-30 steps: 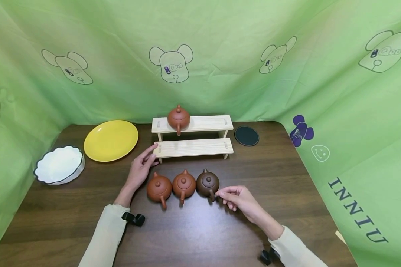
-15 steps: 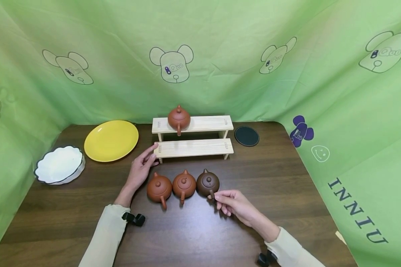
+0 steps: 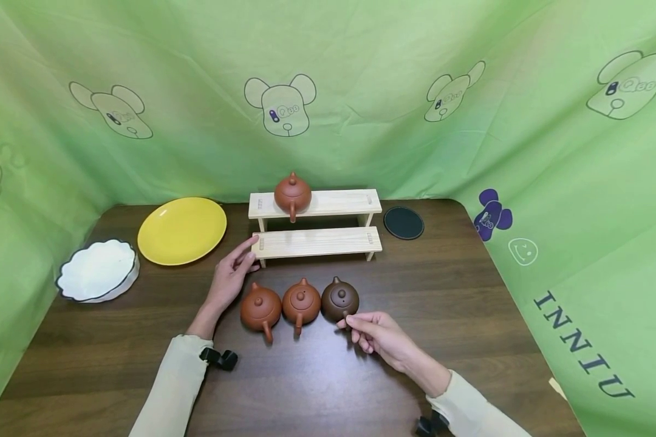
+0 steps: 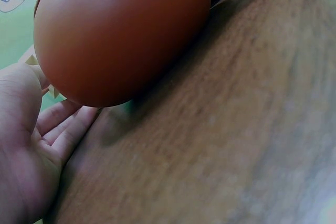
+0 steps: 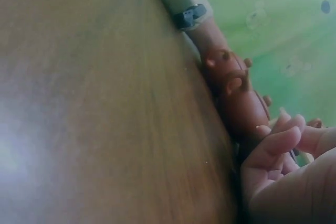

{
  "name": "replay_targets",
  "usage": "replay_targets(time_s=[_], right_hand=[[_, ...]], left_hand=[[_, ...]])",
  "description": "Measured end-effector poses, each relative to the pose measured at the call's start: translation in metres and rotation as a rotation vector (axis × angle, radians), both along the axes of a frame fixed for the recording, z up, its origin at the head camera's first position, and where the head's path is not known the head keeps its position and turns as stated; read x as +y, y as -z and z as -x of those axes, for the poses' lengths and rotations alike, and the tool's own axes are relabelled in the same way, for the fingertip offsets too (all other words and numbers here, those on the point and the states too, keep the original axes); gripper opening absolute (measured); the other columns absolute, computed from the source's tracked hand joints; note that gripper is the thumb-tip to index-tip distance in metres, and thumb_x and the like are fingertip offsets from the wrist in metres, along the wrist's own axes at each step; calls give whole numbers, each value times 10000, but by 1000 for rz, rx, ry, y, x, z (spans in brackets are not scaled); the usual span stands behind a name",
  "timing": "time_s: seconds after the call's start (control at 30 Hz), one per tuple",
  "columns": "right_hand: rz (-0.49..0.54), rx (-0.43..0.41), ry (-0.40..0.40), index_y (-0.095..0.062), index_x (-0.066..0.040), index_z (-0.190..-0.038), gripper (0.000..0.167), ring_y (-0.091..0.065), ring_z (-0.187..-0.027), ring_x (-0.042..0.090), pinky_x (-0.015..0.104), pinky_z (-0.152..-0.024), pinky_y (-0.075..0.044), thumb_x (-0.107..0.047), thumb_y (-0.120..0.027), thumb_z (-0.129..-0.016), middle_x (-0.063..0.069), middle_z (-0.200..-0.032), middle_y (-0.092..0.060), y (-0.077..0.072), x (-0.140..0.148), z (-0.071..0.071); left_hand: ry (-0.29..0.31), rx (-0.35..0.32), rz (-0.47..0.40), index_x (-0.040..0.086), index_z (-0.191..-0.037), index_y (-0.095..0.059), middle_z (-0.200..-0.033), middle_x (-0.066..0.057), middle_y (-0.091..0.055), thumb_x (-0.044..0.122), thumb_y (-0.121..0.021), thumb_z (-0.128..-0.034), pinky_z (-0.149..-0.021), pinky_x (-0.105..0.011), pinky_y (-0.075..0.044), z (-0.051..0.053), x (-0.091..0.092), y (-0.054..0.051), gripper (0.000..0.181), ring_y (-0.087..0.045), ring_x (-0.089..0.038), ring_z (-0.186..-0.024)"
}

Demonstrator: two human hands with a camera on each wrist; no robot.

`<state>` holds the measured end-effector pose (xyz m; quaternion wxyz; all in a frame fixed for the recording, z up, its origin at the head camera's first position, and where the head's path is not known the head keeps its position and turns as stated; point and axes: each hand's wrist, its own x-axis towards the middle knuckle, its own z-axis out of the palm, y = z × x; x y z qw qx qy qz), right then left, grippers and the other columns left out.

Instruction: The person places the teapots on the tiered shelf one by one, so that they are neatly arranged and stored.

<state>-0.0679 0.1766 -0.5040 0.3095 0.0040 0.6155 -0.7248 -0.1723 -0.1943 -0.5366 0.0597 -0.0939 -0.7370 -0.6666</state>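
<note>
- The right hand (image 3: 385,341) pinches the dark brown teapot (image 3: 340,298) at its handle between thumb and forefinger; the other fingers curl loosely below.
- That teapot sits upright on the wooden table (image 3: 306,388), at the right end of a row of three, its spout toward the shelves and its handle toward the person.
- The left hand (image 3: 228,280) is relaxed, its fingers mostly extended, touching the left end of the lower wooden shelf (image 3: 317,243); it grasps no teapot.
- Just beside that hand stands the left reddish teapot (image 3: 260,308), which looms large in the left wrist view.
- The middle reddish teapot (image 3: 301,300) stands between it and the dark one, close against both; neither hand holds it.
- Behind the lower shelf, a fourth teapot (image 3: 292,194), also reddish, stands on the upper wooden shelf (image 3: 344,202), left of its middle and apart from both hands.
- The yellow plate (image 3: 182,230) lies beyond the left hand, to its left.
</note>
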Motion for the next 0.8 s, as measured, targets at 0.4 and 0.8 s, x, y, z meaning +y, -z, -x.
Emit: replay_targets(time_s=[0.4, 0.8], right_hand=[[0, -11, 40, -835, -14, -1175, 224, -482, -623, -12, 90, -522, -400, -143, -661, -1117, -79, -762, -650, 1, 1, -2], [40, 26, 59, -874, -167, -1103, 237, -444, -619, -12, 96, -528, -347, -138, -639, -1121, -108, -743, -629, -12, 5, 0]], left_hand=[[-11, -53, 38, 60, -1614, -582, -1591, -263, -574, 178, -589, -1176, -940, -190, -660, -1, 2, -5, 454, -728, 39, -1070], [-9, -43, 29, 87, -1607, -602, -1586, -232, -594, 181, -596, -1173, -939, -200, -664, 0, 2, -4, 443, -728, 39, -1076]])
